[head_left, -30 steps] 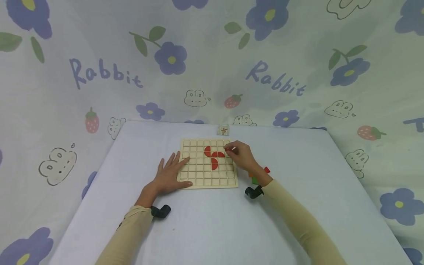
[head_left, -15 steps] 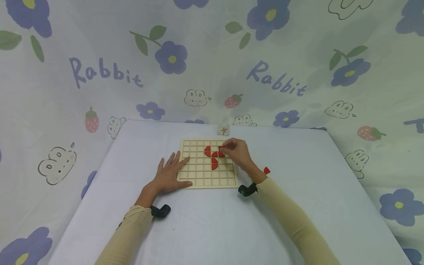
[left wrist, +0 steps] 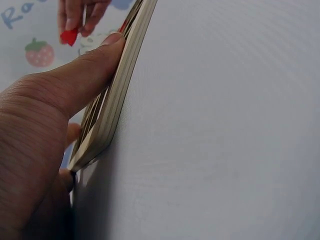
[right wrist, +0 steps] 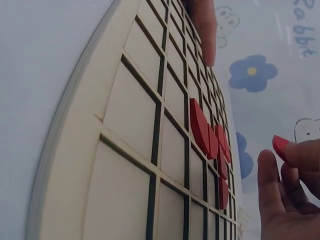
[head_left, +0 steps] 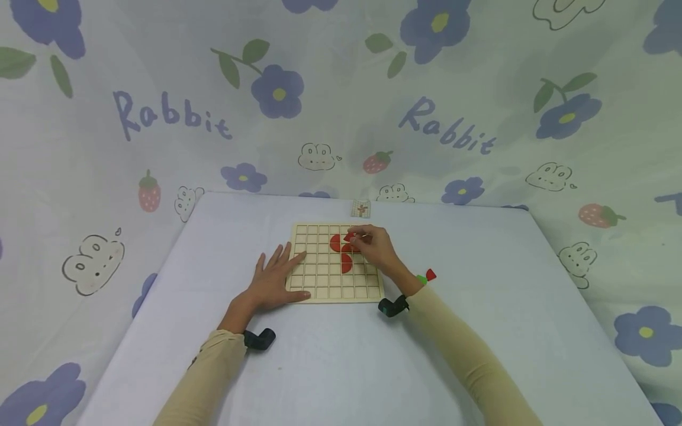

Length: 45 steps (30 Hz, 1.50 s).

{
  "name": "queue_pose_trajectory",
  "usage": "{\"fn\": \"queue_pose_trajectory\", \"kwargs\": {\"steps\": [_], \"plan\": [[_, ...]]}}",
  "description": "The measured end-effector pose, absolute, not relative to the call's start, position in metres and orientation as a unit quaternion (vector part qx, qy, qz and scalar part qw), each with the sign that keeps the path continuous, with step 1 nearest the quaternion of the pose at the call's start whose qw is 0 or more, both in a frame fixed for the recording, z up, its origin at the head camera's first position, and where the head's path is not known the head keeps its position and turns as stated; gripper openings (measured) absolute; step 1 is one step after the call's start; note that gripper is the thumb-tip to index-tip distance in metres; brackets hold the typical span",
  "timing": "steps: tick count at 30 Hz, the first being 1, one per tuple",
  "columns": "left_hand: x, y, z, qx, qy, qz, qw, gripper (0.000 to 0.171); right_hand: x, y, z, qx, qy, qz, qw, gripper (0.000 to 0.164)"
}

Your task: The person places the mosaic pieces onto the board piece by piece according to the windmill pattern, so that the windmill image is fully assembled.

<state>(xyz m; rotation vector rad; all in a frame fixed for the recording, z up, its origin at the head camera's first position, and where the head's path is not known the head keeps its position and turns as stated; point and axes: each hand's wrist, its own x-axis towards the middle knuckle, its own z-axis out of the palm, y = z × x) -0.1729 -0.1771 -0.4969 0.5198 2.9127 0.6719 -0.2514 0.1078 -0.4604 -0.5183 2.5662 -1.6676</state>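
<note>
A square wooden grid board [head_left: 314,283] lies on the table. Spread fingers of my left hand [head_left: 270,283] rest on its left side, the thumb [left wrist: 92,75] lying across the near edge in the left wrist view. Red quarter-circle pieces [head_left: 347,263] sit in cells right of the board's middle, some paired into half circles. My right hand [head_left: 377,249] is over the upper right of the board and pinches a red quarter-circle piece [right wrist: 281,146] between thumb and fingertips. In the right wrist view that piece is held above the grid, apart from the seated red pieces [right wrist: 200,127].
A small card [head_left: 361,209] with a grid and a pinwheel-like figure lies behind the board. Right of the board are a loose red piece [head_left: 431,274] and a green piece [head_left: 422,279], partly behind my right forearm. A patterned cloth backdrop [head_left: 319,118] rises behind the table.
My right hand has moved left from the board's right edge, carrying the red quarter-circle piece nearer the seated red ones. The left hand has stayed in place.
</note>
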Motion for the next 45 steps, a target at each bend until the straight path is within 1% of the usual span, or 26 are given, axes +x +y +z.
{"fn": "queue_pose_trajectory", "kwargs": {"steps": [6, 11, 16, 28, 30, 34, 38, 42, 45], "plan": [[-0.173, -0.177, -0.496, 0.170, 0.960, 0.218, 0.053, 0.105, -0.254, 0.100, -0.461, -0.186, 0.845, -0.498, 0.050, 0.013], [-0.174, -0.177, -0.497, 0.170, 0.960, 0.218, 0.055, 0.104, -0.257, 0.092, -0.460, -0.232, 0.870, -0.428, 0.080, 0.013], [-0.174, -0.178, -0.499, 0.169, 0.960, 0.216, 0.060, 0.104, -0.257, 0.083, -0.460, -0.244, 0.893, -0.368, 0.085, 0.015], [-0.174, -0.179, -0.499, 0.171, 0.959, 0.217, 0.061, 0.104, -0.254, 0.072, -0.460, -0.221, 0.928, -0.295, 0.056, 0.007], [-0.174, -0.179, -0.498, 0.174, 0.959, 0.216, 0.059, 0.104, -0.253, 0.072, -0.460, -0.222, 0.930, -0.290, 0.052, 0.008], [-0.173, -0.179, -0.498, 0.173, 0.959, 0.218, 0.060, 0.103, -0.252, 0.076, -0.462, -0.275, 0.924, -0.262, 0.041, 0.009], [-0.173, -0.179, -0.499, 0.171, 0.959, 0.218, 0.061, 0.103, -0.253, 0.078, -0.469, -0.339, 0.916, -0.212, 0.022, 0.013], [-0.173, -0.179, -0.500, 0.171, 0.960, 0.215, 0.058, 0.103, -0.255, 0.078, -0.471, -0.353, 0.923, -0.153, 0.000, 0.022], [-0.174, -0.178, -0.501, 0.173, 0.960, 0.215, 0.055, 0.103, -0.255, 0.076, -0.469, -0.355, 0.927, -0.117, -0.011, 0.022]]}}
